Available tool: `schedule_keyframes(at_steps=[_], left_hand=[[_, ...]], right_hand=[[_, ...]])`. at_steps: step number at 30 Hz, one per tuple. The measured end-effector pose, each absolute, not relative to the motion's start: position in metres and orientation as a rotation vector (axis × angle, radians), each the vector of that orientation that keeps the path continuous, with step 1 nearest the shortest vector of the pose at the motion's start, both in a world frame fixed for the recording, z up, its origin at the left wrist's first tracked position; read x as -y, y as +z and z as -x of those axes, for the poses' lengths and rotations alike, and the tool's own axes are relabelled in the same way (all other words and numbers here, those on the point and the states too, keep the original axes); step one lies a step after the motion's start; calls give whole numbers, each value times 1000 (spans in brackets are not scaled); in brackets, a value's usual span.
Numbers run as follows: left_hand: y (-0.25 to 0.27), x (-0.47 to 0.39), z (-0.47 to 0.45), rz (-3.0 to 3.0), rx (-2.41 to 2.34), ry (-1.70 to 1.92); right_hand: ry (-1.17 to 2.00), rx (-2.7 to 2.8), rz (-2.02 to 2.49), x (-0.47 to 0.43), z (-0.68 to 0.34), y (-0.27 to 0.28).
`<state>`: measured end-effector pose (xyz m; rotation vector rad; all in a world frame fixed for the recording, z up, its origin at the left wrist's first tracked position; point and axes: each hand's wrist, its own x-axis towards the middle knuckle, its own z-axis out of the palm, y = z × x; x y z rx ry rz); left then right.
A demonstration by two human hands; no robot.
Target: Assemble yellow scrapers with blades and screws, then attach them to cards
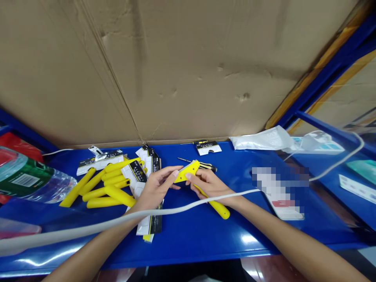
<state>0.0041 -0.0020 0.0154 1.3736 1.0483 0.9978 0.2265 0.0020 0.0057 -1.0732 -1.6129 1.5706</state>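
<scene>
My right hand (213, 185) pinched the yellow plastic scraper (188, 172), long handle slanting rightward toward me; my left hand (155, 188) curled at its head, grip unclear.

Stretches left forearm (95, 243) and right forearm (289, 243), both bare, inward from the lower corners. Holds left hand (155, 190) and right hand (212, 185) close together, angling left thumb (170, 178) and right thumb (195, 180) toward each other. Pinches between left thumb and left fingers (169, 169); curls right fingers (203, 172) inward, pressing with right thumb.
</scene>
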Motion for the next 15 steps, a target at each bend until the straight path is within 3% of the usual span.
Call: schedule_keyframes(at_steps=[15], left_hand=[[18, -1, -2, -1274, -1067, 1039]], right_hand=[[1578, 1594, 1054, -4, -227, -4]])
